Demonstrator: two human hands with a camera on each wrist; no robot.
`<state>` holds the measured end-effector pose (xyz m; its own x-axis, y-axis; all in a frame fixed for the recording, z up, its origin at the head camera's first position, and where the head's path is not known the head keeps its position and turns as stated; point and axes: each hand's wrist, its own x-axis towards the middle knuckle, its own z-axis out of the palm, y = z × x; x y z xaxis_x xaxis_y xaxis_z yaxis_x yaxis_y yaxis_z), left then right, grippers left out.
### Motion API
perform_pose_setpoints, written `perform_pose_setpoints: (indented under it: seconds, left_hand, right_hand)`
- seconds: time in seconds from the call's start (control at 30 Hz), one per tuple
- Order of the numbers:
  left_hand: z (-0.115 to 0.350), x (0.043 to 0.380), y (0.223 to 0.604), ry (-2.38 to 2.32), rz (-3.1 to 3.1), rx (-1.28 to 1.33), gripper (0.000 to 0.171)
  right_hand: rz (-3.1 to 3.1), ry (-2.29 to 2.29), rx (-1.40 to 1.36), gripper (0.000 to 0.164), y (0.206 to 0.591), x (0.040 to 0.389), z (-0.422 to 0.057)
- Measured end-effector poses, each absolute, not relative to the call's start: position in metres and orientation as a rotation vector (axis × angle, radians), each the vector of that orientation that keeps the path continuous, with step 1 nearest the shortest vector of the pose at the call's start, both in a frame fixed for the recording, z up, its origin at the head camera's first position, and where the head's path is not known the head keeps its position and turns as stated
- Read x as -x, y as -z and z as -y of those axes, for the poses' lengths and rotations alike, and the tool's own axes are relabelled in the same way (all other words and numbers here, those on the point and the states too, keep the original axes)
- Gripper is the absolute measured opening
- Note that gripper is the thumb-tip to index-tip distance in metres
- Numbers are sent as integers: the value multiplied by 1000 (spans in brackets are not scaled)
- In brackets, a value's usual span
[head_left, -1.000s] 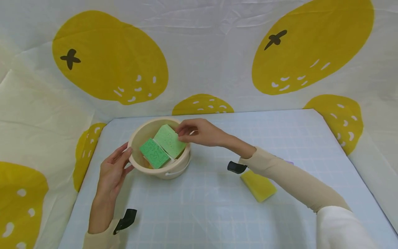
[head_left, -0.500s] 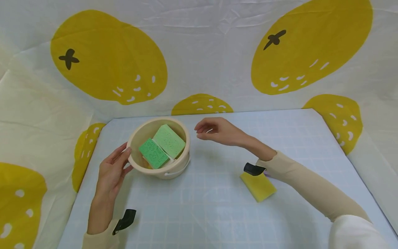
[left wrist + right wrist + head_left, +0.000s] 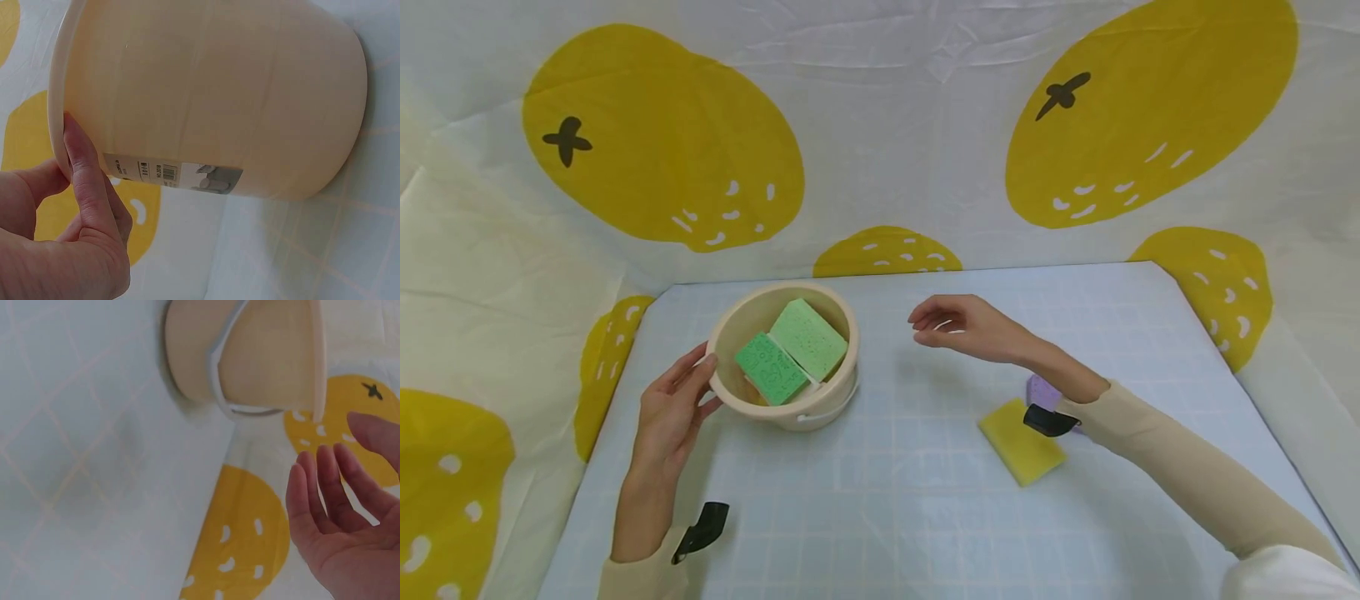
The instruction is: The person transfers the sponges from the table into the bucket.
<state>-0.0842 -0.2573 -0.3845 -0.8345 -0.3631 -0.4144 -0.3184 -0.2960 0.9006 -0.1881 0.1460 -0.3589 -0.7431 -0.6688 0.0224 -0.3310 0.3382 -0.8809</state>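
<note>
A cream bucket point(image 3: 810, 419) stands at the left of the table. Inside it lie a darker green sponge point(image 3: 771, 369) and a light green sponge point(image 3: 808, 337), side by side. My left hand point(image 3: 676, 408) pinches the bucket's rim at the left, thumb and fingers on either side of it, as the left wrist view shows. To the right of the bucket, my right hand point(image 3: 973, 331) hovers above the table with loosely bent fingers and nothing in them. A yellow sponge point(image 3: 1018, 450) lies below that forearm, beside a purple sponge point(image 3: 1040, 390) partly hidden by the wrist strap and sleeve.
The table point(image 3: 880, 517) has a pale blue checked cover. A white sheet point(image 3: 910, 125) with yellow fruit prints rises behind it and at the sides. The bucket's white handle point(image 3: 219, 356) hangs down along its wall. Something orange shows low inside the bucket.
My right hand has drawn away from the light green sponge and out over the table to the right. The purple sponge now shows more. My left hand stays at the bucket rim.
</note>
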Motion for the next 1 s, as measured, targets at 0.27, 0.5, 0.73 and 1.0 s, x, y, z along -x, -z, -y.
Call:
perform_pose_setpoints:
  seconds: [0.27,0.5,0.73,1.0]
  left_hand:
    - [257,83,385,2357,1850,-851,75]
    - [258,83,385,2362,1854,-852,75]
    - [257,82,385,2362,1863,-841,75]
    - [258,81,384,2368,1852,-824,75]
  right_hand:
    - [-2267,1348,862,25,373,181,-171]
    - [-2276,1320,830,25,388,175,-190]
    - [-2289,1292,810,25,398,167,-207]
    - [-2301,1224,843,28,413,161,-226]
